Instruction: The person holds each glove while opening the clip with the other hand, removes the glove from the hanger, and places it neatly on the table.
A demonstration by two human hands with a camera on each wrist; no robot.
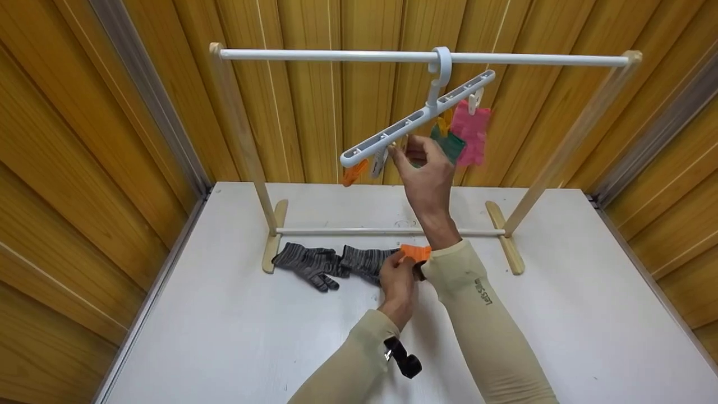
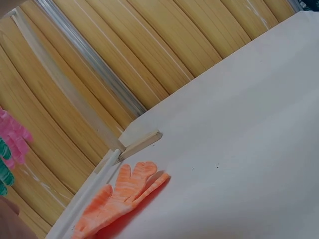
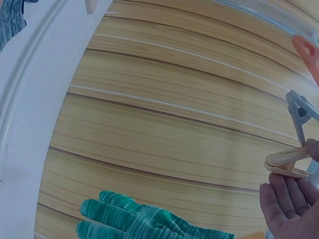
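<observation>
Before grooved panels [image 1: 308,129], the right hand [image 1: 427,171] pinches a rounded clip [image 3: 284,158], the left [image 1: 397,278] a knit glove [image 2: 114,206].

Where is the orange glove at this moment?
In the head view, the orange glove is in the left hand, below and right of centre, just right of a striped grey glove and under the rack's lower bar.

Right hand [image 1: 425,174] raised, pinching; left hand [image 1: 397,280] lower (fingers seemingly curled).
</observation>
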